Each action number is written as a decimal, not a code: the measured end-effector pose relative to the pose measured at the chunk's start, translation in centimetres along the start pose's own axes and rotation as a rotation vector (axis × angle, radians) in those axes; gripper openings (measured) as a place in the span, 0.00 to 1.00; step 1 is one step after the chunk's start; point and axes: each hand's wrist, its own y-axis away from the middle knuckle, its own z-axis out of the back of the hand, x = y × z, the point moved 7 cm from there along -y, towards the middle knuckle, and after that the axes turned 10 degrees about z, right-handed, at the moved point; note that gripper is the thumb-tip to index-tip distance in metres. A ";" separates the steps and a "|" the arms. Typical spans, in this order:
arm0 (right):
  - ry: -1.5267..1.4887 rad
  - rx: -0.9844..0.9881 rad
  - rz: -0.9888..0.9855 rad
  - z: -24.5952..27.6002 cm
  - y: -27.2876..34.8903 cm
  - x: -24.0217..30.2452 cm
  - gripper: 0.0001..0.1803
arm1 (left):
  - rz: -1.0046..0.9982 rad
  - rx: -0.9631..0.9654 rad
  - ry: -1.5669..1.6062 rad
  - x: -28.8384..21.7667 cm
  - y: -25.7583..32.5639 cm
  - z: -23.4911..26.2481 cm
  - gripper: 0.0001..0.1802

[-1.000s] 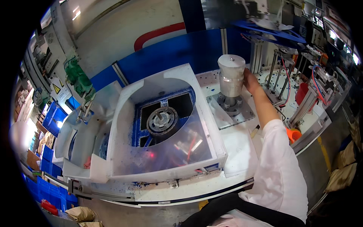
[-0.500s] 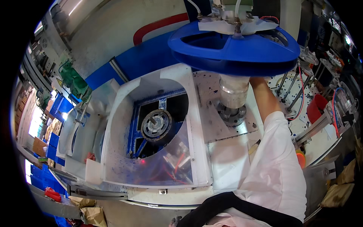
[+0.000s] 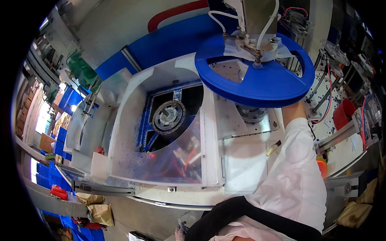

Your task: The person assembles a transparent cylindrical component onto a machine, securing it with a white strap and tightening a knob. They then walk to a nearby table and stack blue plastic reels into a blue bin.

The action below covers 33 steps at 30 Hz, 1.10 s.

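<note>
Right hand: hidden behind near rim of blue wheel (image 3: 257,94), at end of bare forearm (image 3: 295,114); cannot tell grip | Left hand (image 3: 179,234): barely showing at lower edge beside small grey thing (image 3: 183,226); cannot tell grip | Blue wheel: just under metal head (image 3: 260,18) with white hoses (image 3: 219,14), above round metal base (image 3: 254,115), right of white box (image 3: 210,152)

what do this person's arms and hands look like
The right arm wears a loose white sleeve, with no marking visible; it is bare beyond the sleeve's end. The blue wheel hides the right hand. What seems to be the left hand barely shows at the lower edge, too little to tell about gloves.
</note>
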 end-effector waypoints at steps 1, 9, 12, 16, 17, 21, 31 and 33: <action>0.071 -0.018 0.021 -0.1 -0.1 -0.1 0.18 | -0.047 -0.020 -0.094 0.5 -0.2 0.5 0.21; 0.624 -0.138 0.226 0.3 0.3 -1.4 0.17 | -0.421 -0.269 -0.324 -2.3 4.3 0.5 0.21; 0.790 -0.173 0.284 2.1 1.3 -4.5 0.17 | -0.572 -0.431 -0.588 -0.6 5.5 0.0 0.21; 0.968 -0.233 0.345 4.8 3.6 -10.1 0.17 | 0.070 -0.127 0.799 4.5 6.4 0.1 0.20; 1.003 -0.271 0.369 6.0 4.1 -11.1 0.16 | 0.052 -0.157 0.834 5.7 6.7 0.4 0.19; 1.004 -0.534 0.366 11.7 6.9 -12.8 0.16 | -0.006 -0.286 0.880 7.2 9.1 3.1 0.19; -0.316 -1.156 0.063 3.1 33.7 7.3 0.21 | -0.277 -0.476 0.996 5.3 9.1 18.0 0.26; -0.163 -1.091 0.218 -3.3 40.2 17.0 0.21 | -0.324 -0.439 1.108 4.8 10.9 20.8 0.25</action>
